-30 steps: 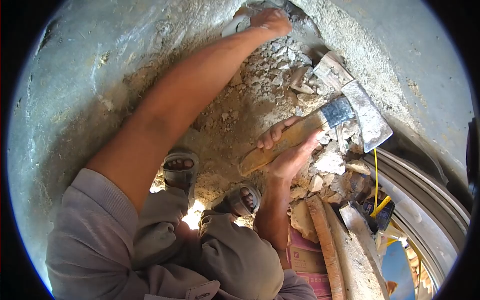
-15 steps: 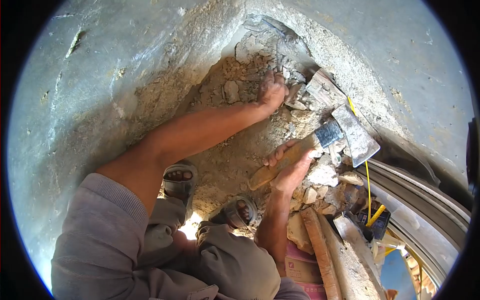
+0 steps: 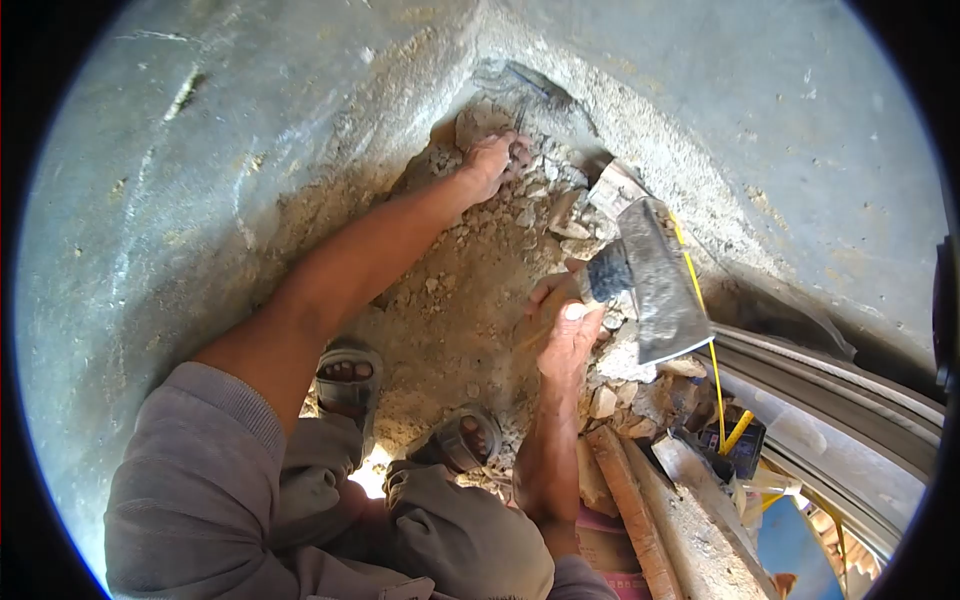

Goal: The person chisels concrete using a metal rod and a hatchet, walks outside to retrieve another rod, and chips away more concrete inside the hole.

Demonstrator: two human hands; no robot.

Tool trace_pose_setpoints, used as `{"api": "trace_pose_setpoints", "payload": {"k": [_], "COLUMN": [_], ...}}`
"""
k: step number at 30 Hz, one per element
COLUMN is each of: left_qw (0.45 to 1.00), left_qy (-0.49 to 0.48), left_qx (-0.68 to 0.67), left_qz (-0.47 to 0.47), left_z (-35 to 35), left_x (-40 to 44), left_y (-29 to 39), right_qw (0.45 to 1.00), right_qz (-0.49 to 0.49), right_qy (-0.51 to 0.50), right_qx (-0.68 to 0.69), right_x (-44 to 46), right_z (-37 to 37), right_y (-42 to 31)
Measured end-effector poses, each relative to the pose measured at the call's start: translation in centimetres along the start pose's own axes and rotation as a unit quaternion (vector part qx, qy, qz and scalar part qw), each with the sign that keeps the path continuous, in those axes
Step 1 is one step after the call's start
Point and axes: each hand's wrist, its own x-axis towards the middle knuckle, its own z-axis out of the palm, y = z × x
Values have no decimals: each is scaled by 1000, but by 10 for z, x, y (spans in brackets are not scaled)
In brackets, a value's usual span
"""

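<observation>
My right hand (image 3: 570,335) is closed around the wooden handle of an axe (image 3: 665,285), with black wrapping (image 3: 608,272) just below its broad metal head. The head is raised over the rubble on the right. My left hand (image 3: 490,165) reaches up to the broken hollow in the wall corner, its fingers curled. A thin dark rod (image 3: 520,117) shows just above those fingers; whether they grip it I cannot make out. Broken chunks and loose debris (image 3: 530,205) lie around this hand.
Plastered grey walls (image 3: 250,130) meet at the broken corner. My sandalled feet (image 3: 470,440) stand on dirt. At the lower right are wooden planks (image 3: 635,510), a yellow cord (image 3: 716,390), a grey frame (image 3: 820,400) and a pink carton (image 3: 605,545).
My left hand has moved left across the rubble. The axe has shifted left and turned, so its head now shows more broadly.
</observation>
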Motion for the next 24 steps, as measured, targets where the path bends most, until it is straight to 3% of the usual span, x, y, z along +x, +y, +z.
{"api": "trace_pose_setpoints", "payload": {"k": [5,7,9,11,12,17,24], "left_qw": [998,995,996,997,996,999,996], "left_qy": [-21,-77,-27,-13,-48,-27,-51], "left_qx": [-31,-18,-42,-38,-38,9,29], "left_qz": [-59,-64,-70,-70,-66,-45,-60], "left_z": [-7,-14,-9,-14,-19,-18,-21], "left_x": [20,27,19,20,28,28,35], "left_y": [9,13,27,34,28,17,26], "right_qw": [984,946,905,872,872,862,852], "right_qz": [33,-78,-128,-71,-72,-7,-30], "right_qy": [-23,-65,-139,-188,-187,-197,-204], "right_qx": [-172,-307,-382,-446,-447,-468,-481], "right_x": [37,48,59,63,65,68,80], "right_z": [-12,-15,-22,-28,-31,-30,-32], "right_y": [-8,-9,-11,-14,-13,-10,-5]}}
